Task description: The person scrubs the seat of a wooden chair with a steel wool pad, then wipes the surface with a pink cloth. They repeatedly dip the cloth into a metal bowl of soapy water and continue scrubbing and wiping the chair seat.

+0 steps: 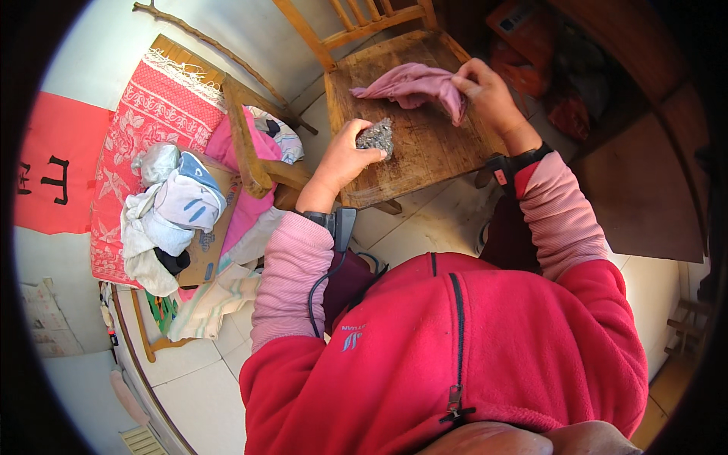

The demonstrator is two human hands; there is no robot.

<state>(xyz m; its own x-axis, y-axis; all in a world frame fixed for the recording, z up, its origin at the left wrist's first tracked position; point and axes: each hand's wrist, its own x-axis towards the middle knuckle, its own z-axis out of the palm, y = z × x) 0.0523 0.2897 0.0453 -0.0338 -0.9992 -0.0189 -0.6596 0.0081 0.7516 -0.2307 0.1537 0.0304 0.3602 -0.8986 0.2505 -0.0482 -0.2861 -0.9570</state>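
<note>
A wooden chair with a worn seat stands before me. My left hand grips a grey, glinting scouring pad, apparently of steel wool, over the left part of the seat. Between the thumb and fingers of my right hand is one end of a pink cloth. The cloth stretches leftward over the seat, bunched and creased; I cannot tell how much of it touches the wood.
On the left, clothes lie on a cardboard box over a red patterned cover. A wooden armrest stands between them and the chair. Brown furniture and bags are at right. A stick leans behind.
</note>
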